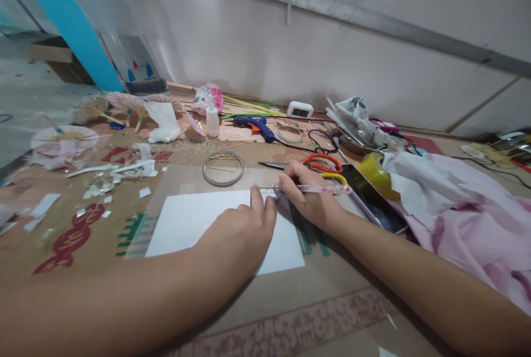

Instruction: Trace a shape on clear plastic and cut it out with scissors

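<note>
A white sheet of paper (182, 221) lies on a clear mat (143, 235) over printed cardboard. My left hand (243, 224) rests on the sheet, its index finger stretched to the top edge and the other fingers partly bent. Close to that fingertip, my right hand (309, 199) grips a clear pen with pink marks (319, 188), held low and slanting right. The pen's tip is too small to make out. Just beyond the paper sits a grey ring (223, 169). Scissors with red and yellow handles (321, 162) lie behind my right hand.
A blue glue gun (257, 126), a white bottle (212, 116) and a small white clock (300, 109) stand farther back. At left are paper umbrellas (64, 141) and paper scraps (99, 188). A phone (373, 199), yellow tape (377, 172) and pink cloth (464, 213) lie right.
</note>
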Available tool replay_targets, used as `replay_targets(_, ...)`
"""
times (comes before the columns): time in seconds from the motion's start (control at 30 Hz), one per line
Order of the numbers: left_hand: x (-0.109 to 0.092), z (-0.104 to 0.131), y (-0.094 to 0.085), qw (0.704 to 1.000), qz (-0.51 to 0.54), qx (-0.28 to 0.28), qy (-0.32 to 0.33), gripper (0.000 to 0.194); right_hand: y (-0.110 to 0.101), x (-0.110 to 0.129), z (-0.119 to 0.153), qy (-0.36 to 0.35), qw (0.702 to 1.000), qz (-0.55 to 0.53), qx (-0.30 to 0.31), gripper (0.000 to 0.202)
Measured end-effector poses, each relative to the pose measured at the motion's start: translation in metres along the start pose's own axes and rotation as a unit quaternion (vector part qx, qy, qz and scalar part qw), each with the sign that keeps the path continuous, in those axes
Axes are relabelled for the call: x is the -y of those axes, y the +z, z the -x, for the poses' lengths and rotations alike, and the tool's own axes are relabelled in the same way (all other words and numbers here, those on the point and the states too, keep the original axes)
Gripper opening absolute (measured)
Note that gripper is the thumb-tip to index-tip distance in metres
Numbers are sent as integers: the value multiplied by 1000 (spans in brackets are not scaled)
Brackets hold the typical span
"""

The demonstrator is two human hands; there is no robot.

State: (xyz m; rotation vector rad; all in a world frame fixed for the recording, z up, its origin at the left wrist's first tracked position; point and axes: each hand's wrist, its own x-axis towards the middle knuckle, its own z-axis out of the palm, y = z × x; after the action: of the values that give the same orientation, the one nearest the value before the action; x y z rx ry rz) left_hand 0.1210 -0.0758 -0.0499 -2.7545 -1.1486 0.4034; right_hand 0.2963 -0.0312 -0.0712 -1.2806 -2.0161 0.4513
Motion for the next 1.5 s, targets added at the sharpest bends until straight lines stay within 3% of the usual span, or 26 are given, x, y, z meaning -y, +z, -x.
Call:
replay_targets(0.17, -2, 2, 1, 1000, -4, 5, 0, 57, -1, 2, -1, -1, 1000, 2, 6, 22)
replay_targets(0.3, 3, 2, 2, 1000, 2, -28, 6, 54, -1, 2, 0, 10, 1000, -5, 2, 22)
replay_targets(0.5, 39, -9, -2, 994, 67, -78, 35, 32, -2, 0, 0, -2, 1000, -8, -3, 22)
replay_targets(0.63, 56, -15, -1, 992, 58, -107, 16, 23, -3, 1, 1, 1, 1000, -17, -5, 22)
replay_targets(1.0, 51, -21, -9, 993, -53, -95, 45, 20, -1, 0, 2, 1, 1000, -29, 3, 19)
replay_targets(1.2, 67, -22, -12, 983, -72, -141, 90, 26, -3, 1, 3, 43, 995, -83, -41, 20)
replay_targets(1.3, 90, -18, -17, 987, -61, -146, 32, 18, -5, 0, 3, 58, 989, -112, -78, 22)
replay_targets(1.4, 117, -14, -19, 987, -82, -130, -49, 20, -4, -1, 2, 64, 989, -118, -69, 23)
replay_targets(1.5, 135, -16, -17, 990, -85, -94, -70, 20, -2, -1, 2, 79, 989, -115, -55, 24)
